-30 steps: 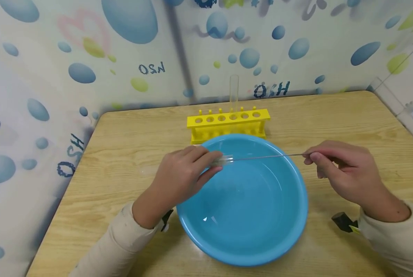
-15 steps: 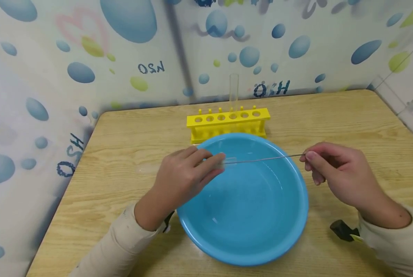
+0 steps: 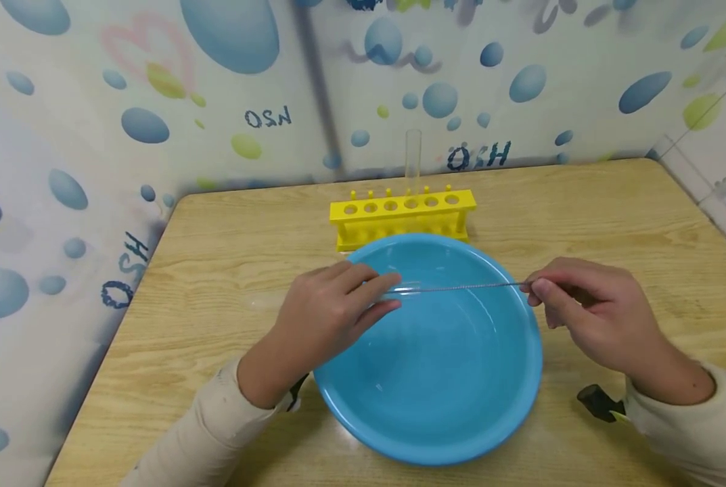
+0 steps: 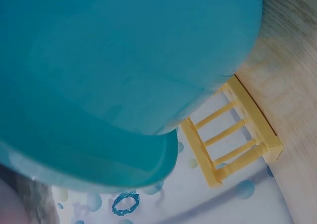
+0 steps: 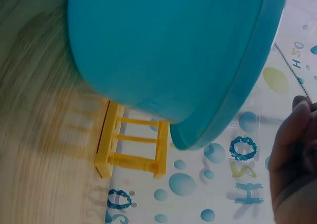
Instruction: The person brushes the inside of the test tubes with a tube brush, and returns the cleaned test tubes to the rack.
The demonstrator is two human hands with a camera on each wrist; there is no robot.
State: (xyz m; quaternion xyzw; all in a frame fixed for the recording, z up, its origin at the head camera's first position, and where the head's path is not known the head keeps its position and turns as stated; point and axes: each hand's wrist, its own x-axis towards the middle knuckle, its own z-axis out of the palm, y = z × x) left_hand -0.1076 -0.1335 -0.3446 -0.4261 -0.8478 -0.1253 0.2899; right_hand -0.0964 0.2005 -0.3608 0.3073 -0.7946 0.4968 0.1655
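In the head view, my left hand [image 3: 329,308] grips a clear glass test tube [image 3: 408,285], held nearly level over the left side of the blue basin [image 3: 436,352]. The tube's faint far end pokes out to the left of the hand. My right hand [image 3: 597,314] pinches the twisted wire handle of a test tube brush [image 3: 469,287], thumb against forefinger, at the basin's right rim. That wire runs straight into the tube's mouth; the bristles are hidden. In the right wrist view, the right hand [image 5: 294,154] and a stretch of brush wire [image 5: 291,68] show beside the basin.
A yellow test tube rack [image 3: 402,206] stands behind the basin, close to its back rim. One upright clear test tube [image 3: 413,159] sits in it. The wooden table [image 3: 229,250] meets a patterned wall [image 3: 216,81] at the back.
My right hand has shifted slightly left and toward me, with the brush wire. The left hand and the test tube have moved only a little. The basin and rack stay put.
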